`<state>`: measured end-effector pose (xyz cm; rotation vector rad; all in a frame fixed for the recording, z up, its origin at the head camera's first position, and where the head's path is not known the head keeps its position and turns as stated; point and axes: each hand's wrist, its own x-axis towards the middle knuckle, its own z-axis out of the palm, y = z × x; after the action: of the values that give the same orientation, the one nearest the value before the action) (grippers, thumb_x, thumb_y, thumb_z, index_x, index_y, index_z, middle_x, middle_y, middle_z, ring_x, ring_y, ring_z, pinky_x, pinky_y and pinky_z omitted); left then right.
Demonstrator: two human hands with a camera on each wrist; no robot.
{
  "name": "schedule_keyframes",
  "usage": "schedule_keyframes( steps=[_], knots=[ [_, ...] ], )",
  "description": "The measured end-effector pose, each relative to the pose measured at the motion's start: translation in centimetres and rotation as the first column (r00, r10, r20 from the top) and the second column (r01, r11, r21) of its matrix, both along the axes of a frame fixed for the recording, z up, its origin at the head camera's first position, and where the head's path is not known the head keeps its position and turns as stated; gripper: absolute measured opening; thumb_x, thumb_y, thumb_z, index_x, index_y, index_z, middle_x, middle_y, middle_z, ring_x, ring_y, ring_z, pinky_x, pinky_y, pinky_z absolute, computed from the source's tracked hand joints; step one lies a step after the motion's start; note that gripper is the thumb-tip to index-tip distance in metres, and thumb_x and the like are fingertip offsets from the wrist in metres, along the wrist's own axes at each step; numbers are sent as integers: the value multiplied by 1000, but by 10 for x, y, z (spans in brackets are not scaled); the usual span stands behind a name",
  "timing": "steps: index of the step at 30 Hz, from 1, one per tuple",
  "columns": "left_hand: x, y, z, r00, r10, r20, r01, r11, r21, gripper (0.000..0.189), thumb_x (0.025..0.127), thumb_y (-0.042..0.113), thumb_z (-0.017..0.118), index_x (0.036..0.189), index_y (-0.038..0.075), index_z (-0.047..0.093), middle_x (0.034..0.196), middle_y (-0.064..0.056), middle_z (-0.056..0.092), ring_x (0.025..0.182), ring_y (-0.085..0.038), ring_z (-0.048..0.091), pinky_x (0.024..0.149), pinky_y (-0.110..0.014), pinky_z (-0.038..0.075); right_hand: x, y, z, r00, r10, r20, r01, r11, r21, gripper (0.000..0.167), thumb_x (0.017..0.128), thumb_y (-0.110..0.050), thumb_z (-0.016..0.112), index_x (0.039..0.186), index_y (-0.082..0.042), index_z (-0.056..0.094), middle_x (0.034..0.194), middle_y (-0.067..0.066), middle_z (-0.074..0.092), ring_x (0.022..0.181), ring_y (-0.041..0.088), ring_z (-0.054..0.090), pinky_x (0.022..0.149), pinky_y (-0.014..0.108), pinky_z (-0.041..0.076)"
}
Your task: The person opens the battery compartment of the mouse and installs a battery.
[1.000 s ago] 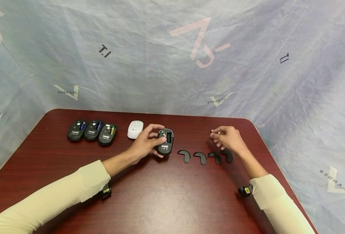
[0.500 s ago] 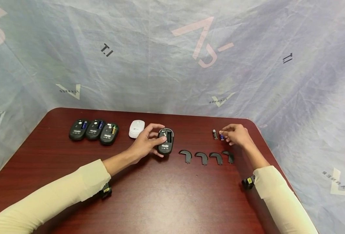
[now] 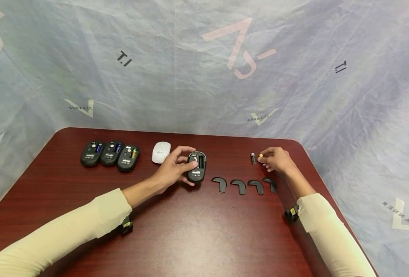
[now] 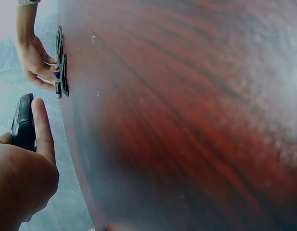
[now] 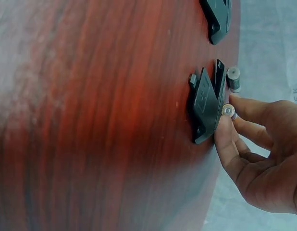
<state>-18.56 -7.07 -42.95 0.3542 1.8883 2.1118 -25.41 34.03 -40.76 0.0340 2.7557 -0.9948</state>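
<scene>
In the head view my left hand (image 3: 171, 169) grips a black computer mouse (image 3: 196, 175), its underside up and its battery slot uncovered. Farther right, my right hand (image 3: 277, 159) pinches a small battery (image 5: 228, 111) between thumb and fingers; a yellowish end shows, and most of its body is hidden. Beside it a grey-and-black battery (image 3: 253, 158) is on the table. Nearer my body, several black battery covers (image 3: 238, 187) lie in a row. In the left wrist view, the mouse (image 4: 24, 122) is held up by its sides.
At the left, three black mice (image 3: 109, 154) lie underside up with batteries in their slots. A white mouse (image 3: 161, 152) sits just left of the held one. Behind the dark red table (image 3: 197, 231) hangs a grey printed cloth (image 3: 163, 77).
My right hand has moved right from the grey-and-black battery to the one beside it, which showed blue half a second ago and now sits between my fingertips. My left hand keeps its mouse still.
</scene>
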Motion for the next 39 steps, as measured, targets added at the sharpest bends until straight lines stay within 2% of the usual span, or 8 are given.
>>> schedule_keyframes(
  steps=[7,16,24,32,35,39],
  knots=[
    [0,1,-1,1000,0,4,0,1000,4,54,112,2,68,161,12,47,139,-34,66,96,-29,81,70,-52,74,3,-1,2,998,2,-57,-2,1000,5,39,113,-19,70,142,8,68,102,22,79,80,23,78,72,34,72],
    [1,1,-2,1000,-3,10,3,1000,12,55,112,2,68,161,12,47,139,-34,66,97,-30,81,71,-52,74,10,-2,5,993,-19,-114,22,999,28,39,116,-18,64,146,8,65,119,28,79,87,28,82,77,39,73],
    [1,-2,2,1000,3,10,-3,1000,9,57,112,3,68,163,9,45,139,-33,66,97,-30,81,72,-53,74,22,-12,11,987,-12,-161,17,999,29,46,117,-25,63,154,2,63,123,25,82,87,23,83,75,28,64],
    [0,-2,2,1000,2,16,-2,1000,2,57,112,3,68,164,10,45,140,-33,64,98,-30,81,73,-54,75,33,-29,20,981,12,-193,-18,999,-31,42,115,-25,67,150,-1,67,124,25,82,87,26,84,77,24,62],
    [0,-2,1,1000,3,19,-3,1000,4,58,112,3,68,165,8,43,139,-33,64,98,-30,81,72,-54,74,37,-37,21,979,25,-201,-37,998,-56,41,115,-24,68,149,-1,68,123,25,82,87,28,84,79,32,68],
    [0,-1,1,1000,1,21,-1,1000,5,59,112,2,68,165,7,42,139,-34,65,98,-30,81,72,-54,74,42,-47,20,982,48,-181,-66,993,-96,42,115,-26,68,149,-1,68,119,23,83,91,34,83,87,49,71]
  ],
)
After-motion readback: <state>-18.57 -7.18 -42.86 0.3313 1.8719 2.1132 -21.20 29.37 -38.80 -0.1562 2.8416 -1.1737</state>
